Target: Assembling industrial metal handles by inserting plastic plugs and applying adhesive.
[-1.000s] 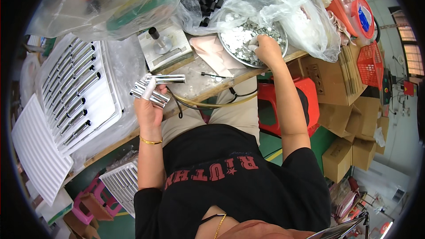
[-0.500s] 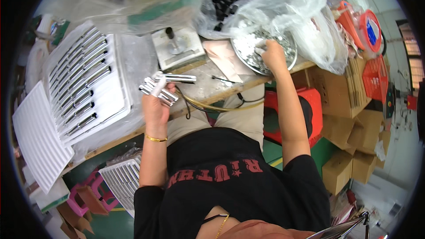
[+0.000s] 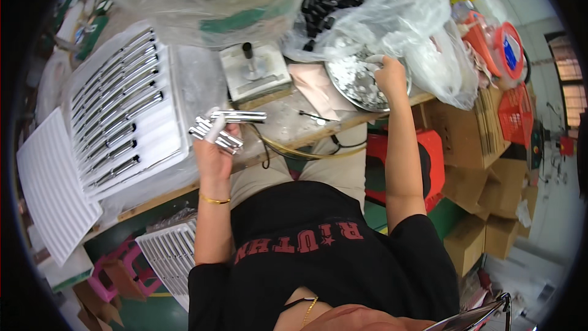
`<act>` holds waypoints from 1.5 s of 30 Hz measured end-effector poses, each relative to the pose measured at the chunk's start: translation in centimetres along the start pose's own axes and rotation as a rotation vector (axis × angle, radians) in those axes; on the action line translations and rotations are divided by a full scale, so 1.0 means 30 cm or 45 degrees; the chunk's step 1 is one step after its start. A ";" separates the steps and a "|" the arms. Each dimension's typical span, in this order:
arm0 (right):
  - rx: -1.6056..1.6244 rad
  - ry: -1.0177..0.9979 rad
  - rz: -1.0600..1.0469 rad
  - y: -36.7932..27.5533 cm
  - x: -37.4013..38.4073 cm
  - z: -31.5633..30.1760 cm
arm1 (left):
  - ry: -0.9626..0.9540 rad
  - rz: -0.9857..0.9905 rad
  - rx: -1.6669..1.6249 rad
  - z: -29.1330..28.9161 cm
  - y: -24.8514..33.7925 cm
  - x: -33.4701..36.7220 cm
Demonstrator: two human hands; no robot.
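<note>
My left hand point(image 3: 213, 147) is closed around several shiny chrome tubes point(image 3: 239, 116), held in front of me over the table's near edge. One tube points to the right; the others lie across my fingers, and a white covering shows on a finger. My right hand point(image 3: 390, 76) reaches into a round metal bowl point(image 3: 336, 83) of small silvery pieces point(image 3: 361, 86). Its fingers are bent together among the pieces, also with white coverings; what they pinch is too small to make out. Between my hands stands a small press-like fixture point(image 3: 256, 83) with an upright black-topped post.
On the left, a white ribbed tray point(image 3: 171, 129) holds rows of chrome tubes with black ends. Black sleeves point(image 3: 331, 0) fill a clear plastic bag point(image 3: 398, 9) behind the bowl. A pink cloth point(image 3: 313, 89) lies beside it. A red stool point(image 3: 435, 159) and cardboard boxes point(image 3: 468, 233) stand at right.
My right hand has shifted slightly within the bowl, its fingers still among the pieces. My left hand keeps the tubes, tilted a little differently. The whole view has shifted slightly.
</note>
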State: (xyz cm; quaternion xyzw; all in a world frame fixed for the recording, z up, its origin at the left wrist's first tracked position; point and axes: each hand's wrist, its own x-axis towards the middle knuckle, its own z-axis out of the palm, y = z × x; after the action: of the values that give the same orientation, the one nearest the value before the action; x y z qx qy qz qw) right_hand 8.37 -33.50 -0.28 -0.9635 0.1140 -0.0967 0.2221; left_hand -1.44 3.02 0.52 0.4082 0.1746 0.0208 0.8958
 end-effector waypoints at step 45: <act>1.193 -0.269 -0.626 -0.670 -0.024 0.132 | -0.049 -0.227 -0.288 0.021 -0.040 0.032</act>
State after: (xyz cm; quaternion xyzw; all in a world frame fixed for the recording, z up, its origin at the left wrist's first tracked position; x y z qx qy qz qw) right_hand 12.19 -14.11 5.17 -0.7639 -0.1934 -0.0888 0.6092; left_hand -0.44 1.94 -0.28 0.2877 0.1894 -0.0471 0.9376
